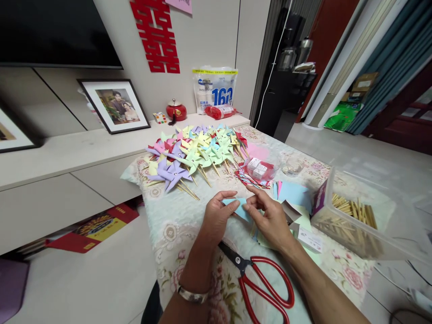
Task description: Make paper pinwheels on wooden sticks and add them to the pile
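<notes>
Forearms [305, 270] angle inward; left hand [216, 215] and right hand [270, 219] close together, both pinching, one right finger [257, 192] extended.

- Single head-worn view, looking forward and down over the bench [168, 213].
- Bench close at lower centre; dark screen [50, 33] farther off, upper left.

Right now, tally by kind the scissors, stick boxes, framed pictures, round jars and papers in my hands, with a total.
Red-handled metal scissors: 1
Clear plastic box of tan sticks: 1
Black-framed pictures: 2
Round red jar: 1
Light-blue paper in the left hand and right hand: 1
Total: 6
</notes>
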